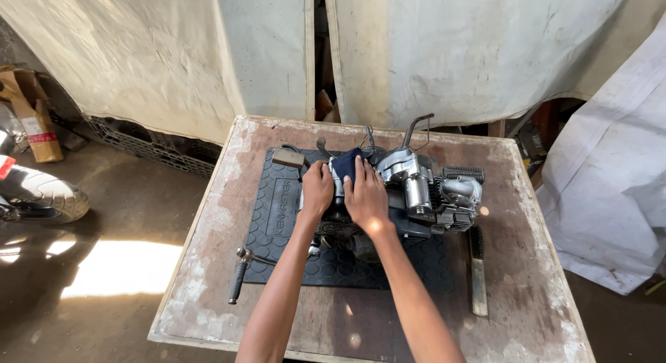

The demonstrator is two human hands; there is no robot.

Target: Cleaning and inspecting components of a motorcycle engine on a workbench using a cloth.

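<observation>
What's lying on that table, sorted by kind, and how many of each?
Engine: 1
Dark cloth under the left hand and right hand: 1
Black rubber mat: 1
Hand tools, a black-handled tool and a brush: 2
Small tan block: 1
Total: 6

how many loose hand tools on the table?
2. A black-handled tool lies at the rubber mat's left edge; a brush lies right of the engine. The engine may hide others.

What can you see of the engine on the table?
The engine is a small grey and black metal block with silver covers and cooling fins on its right side. It sits on a black rubber mat on the worn wooden table. Both hands, left and right, press a dark blue cloth on it.
</observation>
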